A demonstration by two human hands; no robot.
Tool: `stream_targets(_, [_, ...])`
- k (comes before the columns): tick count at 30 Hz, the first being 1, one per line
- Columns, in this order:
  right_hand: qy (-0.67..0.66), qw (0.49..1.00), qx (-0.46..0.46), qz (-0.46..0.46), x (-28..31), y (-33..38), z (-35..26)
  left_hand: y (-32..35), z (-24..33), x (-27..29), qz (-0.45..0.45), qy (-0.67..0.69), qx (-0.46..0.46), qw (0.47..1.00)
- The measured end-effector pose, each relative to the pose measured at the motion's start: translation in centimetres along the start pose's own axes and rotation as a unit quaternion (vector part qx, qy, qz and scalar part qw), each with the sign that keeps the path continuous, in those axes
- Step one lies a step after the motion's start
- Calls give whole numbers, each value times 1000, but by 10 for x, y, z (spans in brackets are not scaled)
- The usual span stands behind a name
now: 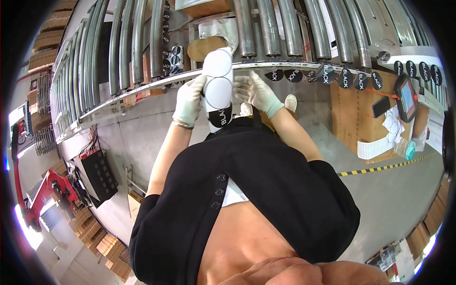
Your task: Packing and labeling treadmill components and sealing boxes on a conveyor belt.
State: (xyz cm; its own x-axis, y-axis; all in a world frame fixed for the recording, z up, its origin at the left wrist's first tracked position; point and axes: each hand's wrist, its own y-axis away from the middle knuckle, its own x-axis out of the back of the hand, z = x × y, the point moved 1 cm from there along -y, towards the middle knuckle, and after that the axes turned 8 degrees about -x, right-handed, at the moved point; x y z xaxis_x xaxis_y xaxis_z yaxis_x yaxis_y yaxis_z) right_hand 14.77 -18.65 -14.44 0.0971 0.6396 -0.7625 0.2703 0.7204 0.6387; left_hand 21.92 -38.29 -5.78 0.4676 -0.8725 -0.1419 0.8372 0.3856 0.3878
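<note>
In front of my chest, at the front rail of the roller conveyor, my left hand [189, 99] in a white glove grips the left edge of a strip of round stickers [218, 92]. White discs show along most of the strip; near its lower end lies a black round sticker [221, 117] with white print. Close to the strip's right edge is my right hand [260, 92], also gloved, its fingers apart and nothing visible in them. Whether its fingertips touch the strip cannot be made out.
Metal rollers [268, 31] run across the far side. Several black round stickers [345, 78] hang along the conveyor rail [304, 65]. To the right, a cardboard box [349, 111] bears a handheld device [406, 97] and a white sticker strip [373, 149]. A black crate [99, 175] stands at left.
</note>
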Motion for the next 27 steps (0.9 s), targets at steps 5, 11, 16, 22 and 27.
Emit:
stream_targets(5, [207,959,192,10,-25,7,-18,0,2,-22,-3,-57,-8,998])
stream_targets(11, [256,869,373,200,10,31,-61,-3,28,-11,-79,93,-88,989])
stream_targets(16, [357,883,305,-29,-37,57,-26,-6,19,-19,-111,103,-105,983])
stream_targets(22, [180,964,168,-102,-47,49,-7,10,22,-55,-128,124,-166,970])
stream_targets(27, [289,924,249,-10,-53,59,-14,17,6,-57,-130,-15,-196,972])
